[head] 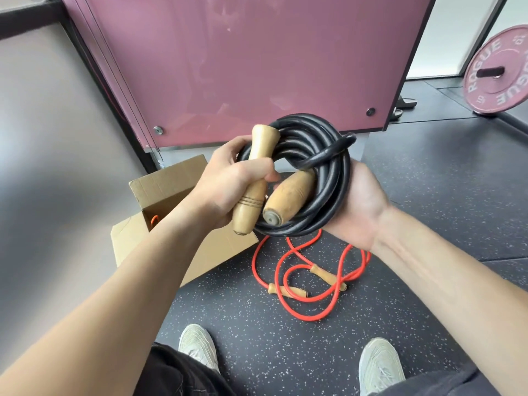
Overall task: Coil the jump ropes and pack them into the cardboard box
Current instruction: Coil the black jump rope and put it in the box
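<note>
An open brown cardboard box (pixel 168 190) is set at nine o'clock. A pale wooden handle (pixel 251 201) is clamped by the fingers (pixel 257 168) of the left hand (pixel 225 184). The thick black coiled jump rope (pixel 328 178) is cradled by the right hand (pixel 358 207), its fingers hidden, their state unclear. A thin red jump rope (pixel 300 312) is strewn on the floor at six o'clock.

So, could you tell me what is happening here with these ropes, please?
A person is holding a coiled black jump rope in both hands. The left hand grips one wooden handle together with the coil, and the right hand cradles the coil's other side. An open cardboard box sits on the floor below, with something orange just visible inside. A red jump rope lies loose and uncoiled on the floor beside the box.
</note>
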Tool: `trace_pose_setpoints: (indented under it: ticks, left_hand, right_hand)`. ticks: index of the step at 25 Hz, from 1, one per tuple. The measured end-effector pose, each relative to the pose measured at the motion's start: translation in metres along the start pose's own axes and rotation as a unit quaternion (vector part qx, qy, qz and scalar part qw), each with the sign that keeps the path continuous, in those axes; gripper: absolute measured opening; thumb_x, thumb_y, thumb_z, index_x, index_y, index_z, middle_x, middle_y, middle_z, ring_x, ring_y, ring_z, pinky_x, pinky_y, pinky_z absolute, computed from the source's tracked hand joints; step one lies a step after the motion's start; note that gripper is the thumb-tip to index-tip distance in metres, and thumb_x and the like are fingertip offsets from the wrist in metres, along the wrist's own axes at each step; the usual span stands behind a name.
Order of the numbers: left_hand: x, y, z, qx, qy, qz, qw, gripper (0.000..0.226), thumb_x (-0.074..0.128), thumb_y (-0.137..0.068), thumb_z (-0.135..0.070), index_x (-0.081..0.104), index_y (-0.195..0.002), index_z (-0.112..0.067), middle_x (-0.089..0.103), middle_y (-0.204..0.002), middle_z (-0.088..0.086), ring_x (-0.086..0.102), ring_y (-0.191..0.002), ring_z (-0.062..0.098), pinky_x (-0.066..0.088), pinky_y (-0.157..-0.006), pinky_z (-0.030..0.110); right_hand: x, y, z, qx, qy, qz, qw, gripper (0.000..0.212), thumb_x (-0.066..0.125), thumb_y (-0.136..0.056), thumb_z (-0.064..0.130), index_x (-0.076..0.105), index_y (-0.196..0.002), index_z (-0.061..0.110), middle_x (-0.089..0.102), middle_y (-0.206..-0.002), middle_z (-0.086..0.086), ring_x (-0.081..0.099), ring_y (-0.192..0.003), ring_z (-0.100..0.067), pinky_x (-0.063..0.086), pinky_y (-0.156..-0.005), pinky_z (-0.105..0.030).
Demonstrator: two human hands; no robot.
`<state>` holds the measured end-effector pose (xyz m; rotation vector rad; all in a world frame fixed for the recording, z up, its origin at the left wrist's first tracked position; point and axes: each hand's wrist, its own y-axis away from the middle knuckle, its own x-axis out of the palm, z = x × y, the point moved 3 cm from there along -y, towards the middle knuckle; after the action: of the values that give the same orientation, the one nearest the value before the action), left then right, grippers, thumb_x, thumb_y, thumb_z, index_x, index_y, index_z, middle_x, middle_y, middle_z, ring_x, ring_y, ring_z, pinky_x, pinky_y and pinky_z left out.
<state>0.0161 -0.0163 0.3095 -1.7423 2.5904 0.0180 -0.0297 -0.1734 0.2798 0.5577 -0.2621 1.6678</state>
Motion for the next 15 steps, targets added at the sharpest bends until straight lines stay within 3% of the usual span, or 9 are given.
trace_pose_setpoints:
  ticks: [2,4,6,9,11,12,14,15]
  left_hand:
    - [0.000,-0.001,0.002,0.019,-0.027,-0.061,0.998,0.050,0.070,-0.059,-0.004,0.063,-0.108,-0.014,0.066,-0.068,-0.010,0.063,-0.057,0.011,0.049,-0.053,0.023]
    - [-0.001,-0.003,0.001,0.027,-0.041,-0.120,0.992,0.054,0.075,-0.059,-0.008,0.065,-0.112,-0.019,0.067,-0.077,-0.013,0.064,-0.062,0.005,0.049,-0.058,0.021]
    - [-0.002,-0.005,0.001,0.019,-0.030,-0.154,0.987,0.057,0.076,-0.057,-0.014,0.065,-0.112,-0.022,0.068,-0.085,-0.008,0.063,-0.064,0.007,0.049,-0.059,0.024]
    - [-0.002,-0.005,0.001,0.014,-0.024,-0.174,0.984,0.057,0.075,-0.058,-0.015,0.064,-0.113,-0.022,0.070,-0.092,-0.002,0.065,-0.069,0.011,0.051,-0.061,0.027]
    - [-0.002,-0.004,0.002,0.020,-0.038,-0.187,0.981,0.056,0.076,-0.060,-0.014,0.064,-0.113,-0.023,0.071,-0.094,-0.004,0.068,-0.074,0.011,0.054,-0.064,0.028]
    - [-0.002,-0.003,0.001,0.025,-0.046,-0.194,0.980,0.054,0.077,-0.062,-0.012,0.064,-0.112,-0.023,0.071,-0.094,-0.005,0.068,-0.075,0.010,0.056,-0.067,0.029]
    - [0.001,-0.001,0.000,0.035,-0.049,-0.199,0.978,0.051,0.077,-0.065,-0.007,0.064,-0.112,-0.021,0.071,-0.091,-0.007,0.068,-0.072,0.004,0.055,-0.066,0.024]
    - [0.003,-0.001,0.000,0.038,-0.043,-0.197,0.979,0.050,0.077,-0.067,-0.005,0.063,-0.113,-0.019,0.070,-0.089,-0.007,0.066,-0.068,0.001,0.053,-0.063,0.021]
  right_hand:
    - [-0.004,-0.005,0.000,-0.005,-0.035,-0.003,0.999,0.069,0.044,-0.093,0.047,0.048,-0.144,0.000,0.047,-0.147,-0.028,0.045,-0.137,-0.043,0.027,-0.119,-0.057]
    - [-0.009,-0.009,-0.005,-0.026,-0.052,-0.016,0.998,0.074,0.037,-0.094,0.055,0.051,-0.142,0.001,0.052,-0.143,-0.024,0.049,-0.134,-0.040,0.025,-0.119,-0.056]
    - [-0.006,-0.008,-0.007,-0.061,-0.059,-0.003,0.996,0.075,0.043,-0.091,0.055,0.052,-0.140,-0.002,0.058,-0.129,-0.023,0.056,-0.119,-0.036,0.033,-0.114,-0.053]
    - [0.000,-0.004,-0.010,-0.082,0.062,-0.003,0.995,0.078,0.069,-0.076,0.063,0.061,-0.132,0.008,0.069,-0.126,-0.015,0.064,-0.118,-0.025,0.046,-0.106,-0.045]
    - [-0.003,-0.004,-0.012,-0.082,0.139,-0.043,0.986,0.069,0.090,-0.060,0.047,0.069,-0.113,0.008,0.075,-0.112,-0.006,0.070,-0.103,-0.014,0.050,-0.095,-0.035]
    - [-0.005,-0.005,-0.013,-0.085,0.145,-0.049,0.984,0.055,0.092,-0.061,0.034,0.070,-0.103,0.008,0.075,-0.100,-0.006,0.071,-0.093,-0.013,0.052,-0.088,-0.033]
    - [-0.003,-0.003,-0.012,-0.080,0.134,-0.037,0.987,0.043,0.084,-0.066,0.024,0.070,-0.100,0.002,0.073,-0.096,-0.017,0.068,-0.088,-0.020,0.053,-0.081,-0.037]
    - [-0.002,-0.002,-0.012,-0.073,0.128,-0.033,0.989,0.050,0.082,-0.065,0.025,0.069,-0.105,-0.002,0.071,-0.102,-0.023,0.066,-0.091,-0.024,0.051,-0.083,-0.041]
